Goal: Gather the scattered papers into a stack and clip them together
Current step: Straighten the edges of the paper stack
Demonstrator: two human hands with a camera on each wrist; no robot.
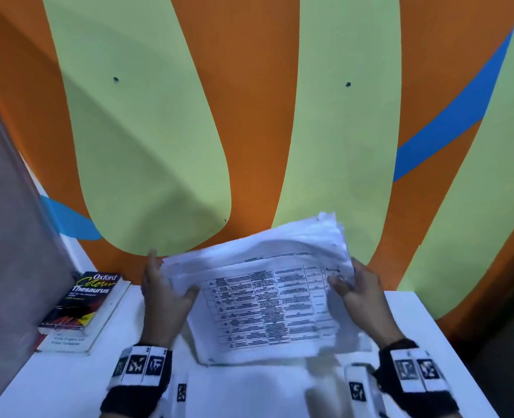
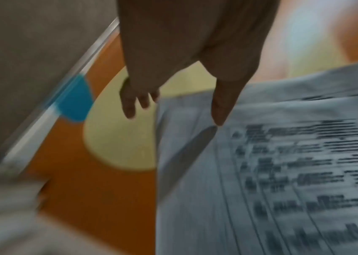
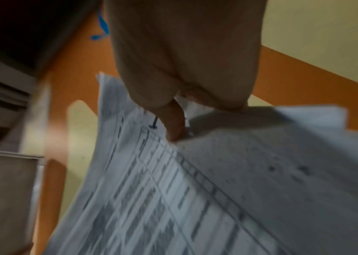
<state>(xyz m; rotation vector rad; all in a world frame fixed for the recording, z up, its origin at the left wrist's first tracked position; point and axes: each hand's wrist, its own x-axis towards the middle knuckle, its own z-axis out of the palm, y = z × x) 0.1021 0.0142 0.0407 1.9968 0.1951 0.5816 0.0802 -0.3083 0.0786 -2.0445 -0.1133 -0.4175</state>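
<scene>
A stack of white printed papers (image 1: 268, 303) with a table of text on the top sheet is held tilted above the white table (image 1: 68, 384); its sheets are unevenly aligned at the far right corner. My left hand (image 1: 171, 279) grips the stack's left edge, thumb on the top sheet and fingers behind. In the left wrist view the left hand (image 2: 175, 112) has its thumb on the papers (image 2: 282, 172). My right hand (image 1: 344, 285) pinches the right edge. In the blurred right wrist view the right hand (image 3: 178, 131) presses its thumb on the papers (image 3: 195, 198). No clip is visible.
Two books (image 1: 80, 300) lie stacked at the table's left, the top one a black thesaurus. A grey partition (image 1: 8, 236) stands along the left side. An orange, green and blue wall (image 1: 249, 116) rises right behind the table.
</scene>
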